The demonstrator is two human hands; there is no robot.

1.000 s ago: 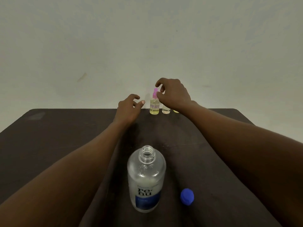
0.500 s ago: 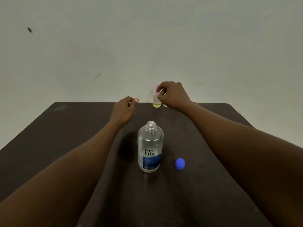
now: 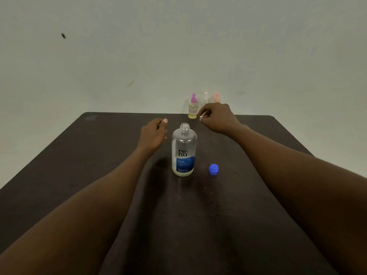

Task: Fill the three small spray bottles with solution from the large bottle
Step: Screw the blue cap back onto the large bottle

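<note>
The large clear bottle (image 3: 184, 150) with a blue label stands uncapped at the table's middle, a little liquid at its bottom. Its blue cap (image 3: 213, 169) lies to its right. Three small spray bottles stand at the far edge: a pink-topped one (image 3: 192, 108) with yellowish liquid, a clear-topped one (image 3: 205, 97) and an orange-topped one (image 3: 216, 98), the last two partly hidden behind my right hand (image 3: 217, 118). That hand hovers just right of the pink-topped bottle, fingers loosely curled, holding nothing. My left hand (image 3: 154, 134) hangs loosely curled left of the large bottle's neck, not touching it.
The dark table (image 3: 79, 165) ends against a pale wall just behind the spray bottles. My two forearms stretch across the table on either side of the large bottle.
My right hand has let go of the pink-topped bottle's top and drawn back to its right. My left hand has come back toward the large bottle. The view has pulled back.
</note>
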